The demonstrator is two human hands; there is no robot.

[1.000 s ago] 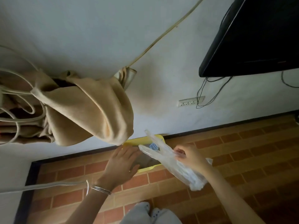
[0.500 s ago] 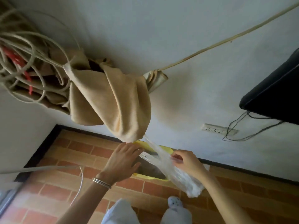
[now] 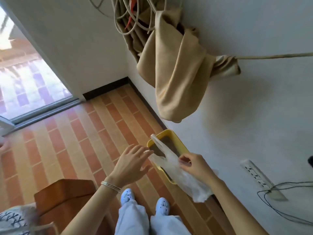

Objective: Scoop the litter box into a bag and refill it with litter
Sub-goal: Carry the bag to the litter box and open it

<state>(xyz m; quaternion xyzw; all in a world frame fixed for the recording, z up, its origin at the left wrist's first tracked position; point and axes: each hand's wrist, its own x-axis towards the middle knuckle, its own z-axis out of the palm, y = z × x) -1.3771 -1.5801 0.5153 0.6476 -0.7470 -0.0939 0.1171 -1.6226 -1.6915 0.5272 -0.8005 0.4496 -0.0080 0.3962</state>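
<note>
My right hand (image 3: 194,165) pinches the thin translucent white plastic bag (image 3: 179,173) between thumb and curled fingers, so it hangs over the yellow rectangular plastic litter box (image 3: 176,139) on the brick-patterned floor (image 3: 81,133) against the white wall (image 3: 237,116). My left hand (image 3: 131,164) is spread, fingers straight, fingertips reaching the bag's edge; whether they touch it I cannot tell.

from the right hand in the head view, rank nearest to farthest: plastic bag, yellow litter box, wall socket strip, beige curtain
1. plastic bag: pinched in the right hand
2. yellow litter box: just beyond, by the wall
3. wall socket strip: low on the wall, to the right
4. beige curtain: bundled high on the wall
</note>
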